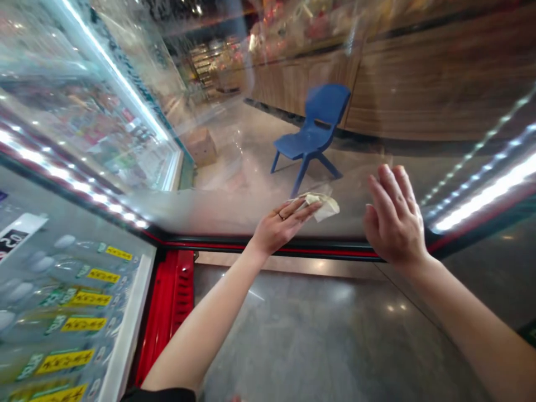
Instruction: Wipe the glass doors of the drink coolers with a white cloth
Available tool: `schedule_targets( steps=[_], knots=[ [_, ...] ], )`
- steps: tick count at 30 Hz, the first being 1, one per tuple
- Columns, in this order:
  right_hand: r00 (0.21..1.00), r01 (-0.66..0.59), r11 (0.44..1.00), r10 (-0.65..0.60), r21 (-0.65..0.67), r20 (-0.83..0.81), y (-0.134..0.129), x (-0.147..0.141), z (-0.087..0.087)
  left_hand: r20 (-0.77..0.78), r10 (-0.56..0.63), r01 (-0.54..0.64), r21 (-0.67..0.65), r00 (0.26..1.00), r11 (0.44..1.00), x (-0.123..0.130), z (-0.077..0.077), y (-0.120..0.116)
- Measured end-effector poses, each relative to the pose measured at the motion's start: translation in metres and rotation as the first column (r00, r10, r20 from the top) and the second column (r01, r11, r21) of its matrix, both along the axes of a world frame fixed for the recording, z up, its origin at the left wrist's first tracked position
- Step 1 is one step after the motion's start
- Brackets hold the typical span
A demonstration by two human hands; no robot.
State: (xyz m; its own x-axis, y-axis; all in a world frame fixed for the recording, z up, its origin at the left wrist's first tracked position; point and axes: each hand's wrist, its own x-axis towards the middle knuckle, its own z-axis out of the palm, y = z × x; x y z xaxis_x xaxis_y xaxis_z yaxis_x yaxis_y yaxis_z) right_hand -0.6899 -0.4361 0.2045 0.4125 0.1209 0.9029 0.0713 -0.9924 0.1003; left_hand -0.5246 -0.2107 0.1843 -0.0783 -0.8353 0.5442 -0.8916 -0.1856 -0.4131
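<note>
A glass door pane (pixel 226 209) with a black and red frame stretches across the view, hazy along its lower part. Near its bottom edge, my left hand (pixel 281 224) presses a pale, crumpled cloth (pixel 325 205) to the glass. A ring sits on one of its fingers. To the right, my right hand (pixel 396 218) is raised by the glass near the lower right corner of the frame, its fingers stretched and holding nothing.
Bottles with yellow labels (pixel 86 324) fill a lit cooler at the left, beside its red base (pixel 165 312). Through the glass show a blue chair (pixel 312 134), a cardboard box (pixel 201 146) and a wooden counter (pixel 397 89). Light strips line both sides.
</note>
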Motion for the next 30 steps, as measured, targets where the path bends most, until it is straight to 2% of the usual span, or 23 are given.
schedule_targets(
  steps=[4, 7, 10, 12, 15, 18, 21, 25, 27, 30],
  knots=[
    [1.0, -0.014, 1.0, 0.014, 0.026, -0.006, 0.005, 0.005, -0.005, -0.114, 0.168, -0.182, -0.124, 0.979, 0.975, -0.003, 0.006, -0.003],
    [0.999, -0.038, 0.999, 0.038, 0.021, 0.0, 0.013, 0.015, -0.005, -0.083, 0.138, -0.144, -0.065, 0.987, 0.987, -0.002, 0.004, -0.006],
    [0.998, -0.059, 0.998, 0.059, 0.006, 0.01, 0.02, 0.022, -0.004, -0.041, 0.077, -0.075, 0.048, 0.996, 0.996, 0.007, -0.001, 0.009],
    [0.997, -0.071, 0.997, 0.071, 0.003, 0.009, 0.023, 0.024, -0.003, -0.038, 0.079, -0.077, 0.056, 0.996, 0.995, 0.013, -0.004, 0.019],
    [0.995, -0.098, 0.995, 0.098, -0.005, -0.003, 0.027, 0.025, -0.003, -0.082, 0.196, -0.198, -0.024, 0.977, 0.98, 0.012, -0.002, 0.021],
    [0.993, -0.121, 0.993, 0.121, 0.002, -0.011, 0.034, 0.03, -0.002, -0.109, 0.317, -0.321, -0.021, 0.942, 0.947, 0.003, 0.006, 0.007],
    [0.992, -0.123, 0.992, 0.124, 0.022, -0.017, 0.045, 0.038, -0.002, -0.09, 0.291, -0.285, 0.07, 0.953, 0.956, 0.001, 0.014, 0.0],
    [0.99, -0.136, 0.99, 0.136, 0.041, -0.019, 0.056, 0.044, 0.0, -0.092, 0.231, -0.21, 0.202, 0.968, 0.957, 0.011, 0.017, 0.018],
    [0.99, -0.141, 0.989, 0.142, 0.041, -0.01, 0.058, 0.047, 0.003, -0.104, 0.288, -0.263, 0.205, 0.952, 0.943, 0.015, 0.017, 0.029],
    [0.988, -0.151, 0.988, 0.152, 0.026, -0.015, 0.061, 0.057, 0.01, -0.131, 0.457, -0.445, 0.115, 0.88, 0.888, 0.017, 0.017, 0.034]
  ],
)
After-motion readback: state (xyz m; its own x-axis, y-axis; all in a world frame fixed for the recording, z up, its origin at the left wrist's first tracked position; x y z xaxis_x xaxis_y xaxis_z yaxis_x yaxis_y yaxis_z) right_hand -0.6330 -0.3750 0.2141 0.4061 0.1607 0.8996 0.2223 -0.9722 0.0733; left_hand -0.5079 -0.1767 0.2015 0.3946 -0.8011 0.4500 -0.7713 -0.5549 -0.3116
